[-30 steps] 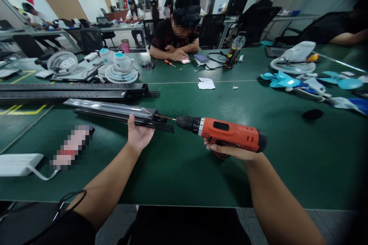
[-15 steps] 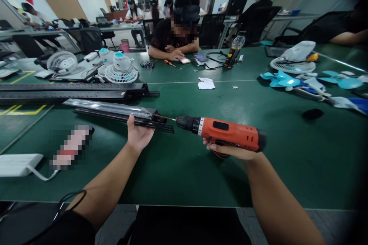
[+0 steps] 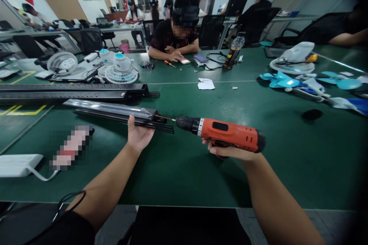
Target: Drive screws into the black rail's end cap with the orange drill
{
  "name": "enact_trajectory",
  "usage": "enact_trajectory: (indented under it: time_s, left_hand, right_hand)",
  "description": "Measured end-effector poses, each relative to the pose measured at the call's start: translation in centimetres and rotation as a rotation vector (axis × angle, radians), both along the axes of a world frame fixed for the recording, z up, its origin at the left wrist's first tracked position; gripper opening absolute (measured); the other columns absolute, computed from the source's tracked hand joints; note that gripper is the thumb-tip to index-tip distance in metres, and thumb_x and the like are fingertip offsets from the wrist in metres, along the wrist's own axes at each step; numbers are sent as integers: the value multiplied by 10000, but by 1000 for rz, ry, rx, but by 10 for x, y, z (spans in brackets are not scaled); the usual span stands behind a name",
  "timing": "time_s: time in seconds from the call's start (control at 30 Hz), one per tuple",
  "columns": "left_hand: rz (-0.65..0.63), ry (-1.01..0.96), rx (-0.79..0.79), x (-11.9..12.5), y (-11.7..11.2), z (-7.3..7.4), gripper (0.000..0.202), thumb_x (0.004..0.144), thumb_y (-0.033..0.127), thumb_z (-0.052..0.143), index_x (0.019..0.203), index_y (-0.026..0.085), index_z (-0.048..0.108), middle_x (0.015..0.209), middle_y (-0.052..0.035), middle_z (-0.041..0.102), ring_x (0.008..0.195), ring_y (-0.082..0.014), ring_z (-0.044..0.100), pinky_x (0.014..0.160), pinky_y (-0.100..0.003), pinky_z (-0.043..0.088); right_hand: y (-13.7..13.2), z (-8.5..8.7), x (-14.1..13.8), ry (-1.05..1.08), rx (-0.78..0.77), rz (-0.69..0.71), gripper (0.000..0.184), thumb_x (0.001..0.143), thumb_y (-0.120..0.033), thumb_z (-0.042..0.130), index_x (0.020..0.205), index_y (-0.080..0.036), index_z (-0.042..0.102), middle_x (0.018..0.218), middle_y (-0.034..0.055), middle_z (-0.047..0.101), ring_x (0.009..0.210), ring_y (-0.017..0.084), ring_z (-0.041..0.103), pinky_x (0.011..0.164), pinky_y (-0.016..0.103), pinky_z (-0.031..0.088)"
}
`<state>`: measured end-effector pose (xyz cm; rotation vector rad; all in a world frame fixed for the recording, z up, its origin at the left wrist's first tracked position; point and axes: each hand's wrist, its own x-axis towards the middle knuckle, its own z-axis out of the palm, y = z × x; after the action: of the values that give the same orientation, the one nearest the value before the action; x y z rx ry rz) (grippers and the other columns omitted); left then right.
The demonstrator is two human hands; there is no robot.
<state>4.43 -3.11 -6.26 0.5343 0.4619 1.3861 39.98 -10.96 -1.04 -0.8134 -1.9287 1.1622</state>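
My right hand point(image 3: 227, 150) is wrapped round the handle of an orange and black cordless drill point(image 3: 232, 133), held level with its chuck to the left. A long thin bit point(image 3: 166, 118) runs from the chuck to the near end of a black metal rail point(image 3: 115, 111). How far the bit reaches into the rail's end I cannot tell. My left hand point(image 3: 139, 134) grips the rail near that end from below, thumb on the near side. Clear plastic film seems to cover the rail's top. The drill's trigger is hidden by my fingers.
More black rails point(image 3: 71, 92) lie behind on the left. A phone point(image 3: 71, 147) and a white power bank point(image 3: 20, 164) are at the near left. Fan parts point(image 3: 120, 71) and blue blades point(image 3: 283, 79) flank the table. A bottle point(image 3: 233, 53) stands near a person point(image 3: 175, 34) opposite.
The drill and my right hand have shifted very slightly left. My left hand and the rail keep the same position.
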Motion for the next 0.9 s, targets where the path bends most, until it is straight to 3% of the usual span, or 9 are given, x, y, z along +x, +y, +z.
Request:
enact_trajectory:
  time_s: [0.27, 0.5, 0.77, 0.9]
  left_hand:
    - [10, 27, -10, -1, 0, 1, 514, 904, 668, 727, 1217, 262, 765, 1204, -56, 821, 1341, -319, 679, 1123, -440, 556]
    - [-4, -11, -3, -1, -1, 1, 450, 914, 639, 728, 1207, 298, 765, 1195, -19, 826, 1312, -294, 699, 1133, -435, 548]
    - [2, -56, -33, 0, -1, 1, 438, 927, 613, 737, 1183, 259, 767, 1177, -32, 833, 1185, -274, 758, 1065, -404, 587]
    - [0, -74, -29, 0, 0, 1, 428, 920, 605, 751, 1175, 263, 769, 1169, -31, 835, 1162, -278, 770, 1052, -408, 597]
  right_hand:
    - [-1, -3, 2, -74, 71, -59, 156, 1001, -294, 755, 1147, -241, 765, 1014, 67, 814, 891, 224, 807, 782, 369, 723]
    - [-1, -2, 1, -64, 48, -69, 127, 1002, -313, 762, 1104, -238, 769, 948, 54, 813, 843, 212, 804, 726, 336, 724]
    - [0, -6, 1, -35, 69, -56, 136, 992, -285, 768, 1113, -223, 761, 964, 51, 820, 801, 189, 807, 709, 298, 717]
    - [1, -3, 1, -47, 92, -54, 136, 992, -262, 764, 1124, -228, 760, 986, 51, 820, 870, 203, 815, 773, 319, 717]
